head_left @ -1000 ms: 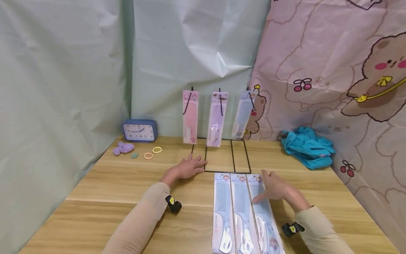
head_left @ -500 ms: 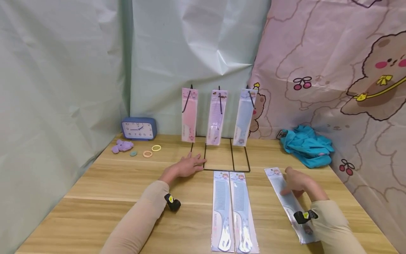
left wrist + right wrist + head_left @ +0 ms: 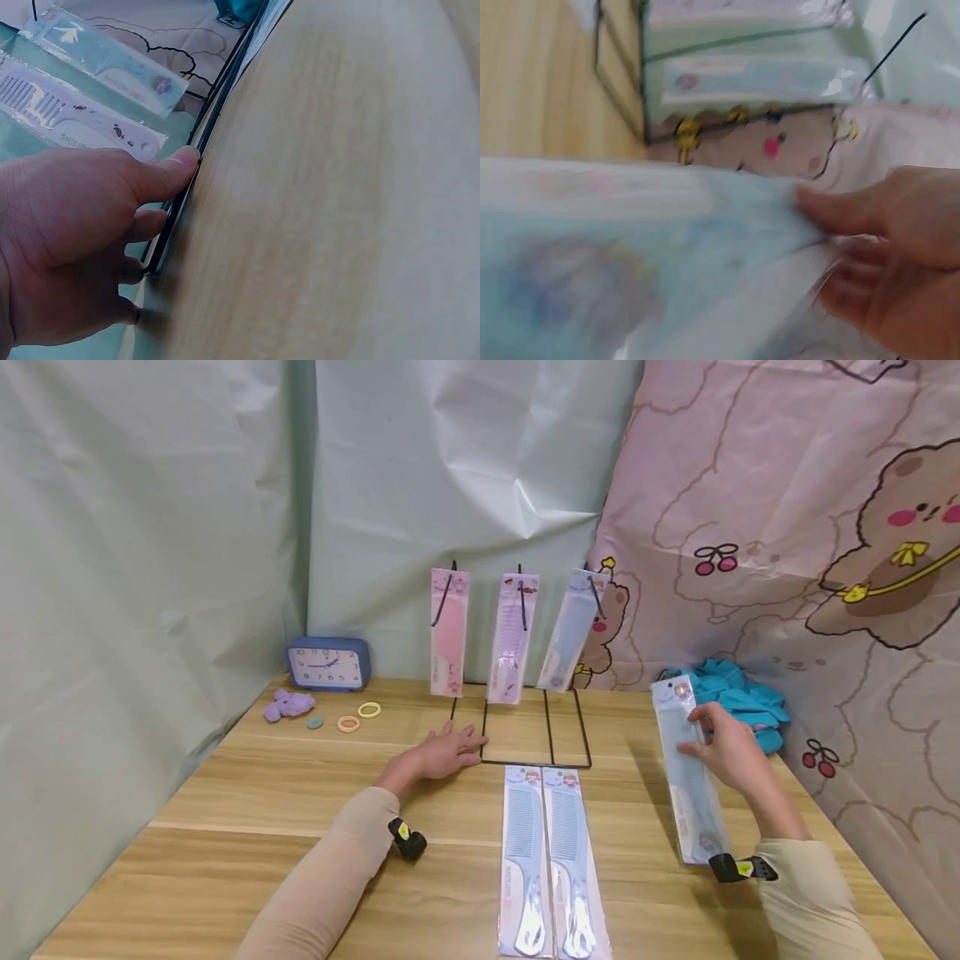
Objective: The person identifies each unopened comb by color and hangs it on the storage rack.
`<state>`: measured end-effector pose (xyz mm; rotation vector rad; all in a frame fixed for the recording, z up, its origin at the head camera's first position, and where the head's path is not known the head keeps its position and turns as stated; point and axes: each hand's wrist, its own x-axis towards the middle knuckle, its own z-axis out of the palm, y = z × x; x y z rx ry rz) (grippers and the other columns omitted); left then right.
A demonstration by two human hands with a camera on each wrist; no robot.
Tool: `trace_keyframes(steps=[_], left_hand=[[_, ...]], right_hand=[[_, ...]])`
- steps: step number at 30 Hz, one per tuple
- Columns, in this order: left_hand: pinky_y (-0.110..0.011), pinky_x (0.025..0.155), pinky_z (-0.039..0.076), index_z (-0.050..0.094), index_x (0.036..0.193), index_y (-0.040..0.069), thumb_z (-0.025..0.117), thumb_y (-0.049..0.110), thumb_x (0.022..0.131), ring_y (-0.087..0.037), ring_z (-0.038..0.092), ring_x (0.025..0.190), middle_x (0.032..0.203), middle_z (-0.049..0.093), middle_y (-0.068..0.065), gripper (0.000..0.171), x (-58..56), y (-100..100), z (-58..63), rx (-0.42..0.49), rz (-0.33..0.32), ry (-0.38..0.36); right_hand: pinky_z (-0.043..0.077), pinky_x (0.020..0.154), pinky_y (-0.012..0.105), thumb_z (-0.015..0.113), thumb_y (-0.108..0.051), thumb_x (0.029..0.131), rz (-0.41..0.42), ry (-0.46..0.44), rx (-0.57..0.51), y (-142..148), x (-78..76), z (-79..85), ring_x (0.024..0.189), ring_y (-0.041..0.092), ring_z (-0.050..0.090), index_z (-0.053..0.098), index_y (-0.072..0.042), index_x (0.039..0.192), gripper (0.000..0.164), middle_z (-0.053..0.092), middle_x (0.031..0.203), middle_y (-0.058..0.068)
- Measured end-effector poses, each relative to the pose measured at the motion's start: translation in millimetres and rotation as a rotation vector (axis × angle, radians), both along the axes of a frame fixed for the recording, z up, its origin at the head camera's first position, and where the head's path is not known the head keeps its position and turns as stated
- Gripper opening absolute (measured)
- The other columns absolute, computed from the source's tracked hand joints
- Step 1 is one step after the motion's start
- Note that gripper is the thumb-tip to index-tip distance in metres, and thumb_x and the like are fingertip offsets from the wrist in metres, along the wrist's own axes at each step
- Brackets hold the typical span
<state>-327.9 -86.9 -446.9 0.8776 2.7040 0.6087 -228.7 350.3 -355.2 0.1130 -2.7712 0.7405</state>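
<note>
My right hand [image 3: 731, 747] pinches a blue packaged comb [image 3: 684, 768] by its side edge, holding it tilted up off the table at the right. That package looks blurred in the right wrist view, with thumb and fingers on its edge. My left hand [image 3: 442, 753] lies at the front left corner of a black wire rack [image 3: 536, 764], fingers spread and thumb touching the wire [image 3: 196, 161]. From the rack's hooks hang a pink packaged comb [image 3: 448, 635], a purple one [image 3: 513, 639] and a blue one [image 3: 573, 631]. Two blue packaged combs [image 3: 525, 860] [image 3: 573, 860] lie side by side before the rack.
A blue alarm clock [image 3: 328, 664] stands at the back left. Near it lie a purple scrunchie-like item [image 3: 288, 704] and small hair rings [image 3: 348, 724]. A crumpled teal cloth [image 3: 750, 697] sits at the back right, partly behind the lifted package. Curtains line the table's back.
My right hand has taken the rightmost blue packaged comb from the row, moved it right and raised it upright. The hanging blue comb sways. My left hand stays at the rack.
</note>
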Motion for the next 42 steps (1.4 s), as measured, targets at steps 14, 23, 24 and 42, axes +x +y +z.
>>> trace_keyframes(steps=[14, 23, 24, 42], left_hand=[[-0.069, 0.115, 0.002, 0.043, 0.153, 0.018, 0.049, 0.036, 0.106, -0.052, 0.002, 0.147, 0.163, 0.021, -0.017, 0.051, 0.3, -0.7, 1.7, 0.01, 0.009, -0.002], [-0.07, 0.114, 0.002, 0.042, 0.154, 0.018, 0.048, 0.036, 0.106, -0.053, 0.001, 0.146, 0.162, 0.02, -0.018, 0.051, -0.1, -1.4, -0.4, 0.003, -0.001, -0.003], [-0.07, 0.114, 0.002, 0.042, 0.154, 0.019, 0.048, 0.036, 0.106, -0.053, 0.001, 0.146, 0.162, 0.02, -0.017, 0.051, -0.2, -1.0, -0.6, 0.003, -0.002, -0.004], [-0.07, 0.114, 0.004, 0.042, 0.154, 0.019, 0.048, 0.037, 0.106, -0.051, 0.003, 0.147, 0.162, 0.02, -0.018, 0.052, -0.1, 0.0, 1.5, -0.004, 0.005, 0.001]], right_hand=[[0.061, 0.073, 0.032, 0.055, 0.023, 0.089, 0.805, 0.168, -0.623, -56.2, 25.2, 39.8, 0.1, 0.019, 0.064, 0.027, 0.0, 0.151, 0.072, 0.032, 0.148, 0.013], [0.061, 0.077, 0.04, 0.058, 0.019, 0.091, 0.84, 0.02, -0.578, -80.6, 12.9, 30.4, 0.11, 0.026, 0.061, 0.013, -0.008, 0.159, 0.086, 0.018, 0.155, 0.019], [0.061, 0.078, 0.04, 0.058, 0.018, 0.091, 0.827, 0.02, -0.575, -81.2, 11.8, 29.2, 0.11, 0.026, 0.061, 0.013, -0.009, 0.159, 0.086, 0.018, 0.155, 0.018], [0.054, 0.088, 0.029, 0.068, 0.003, 0.093, 0.462, 0.214, -0.431, -96.3, -18.7, 10.9, 0.121, 0.044, 0.055, 0.036, -0.001, 0.153, 0.068, 0.044, 0.139, 0.023]])
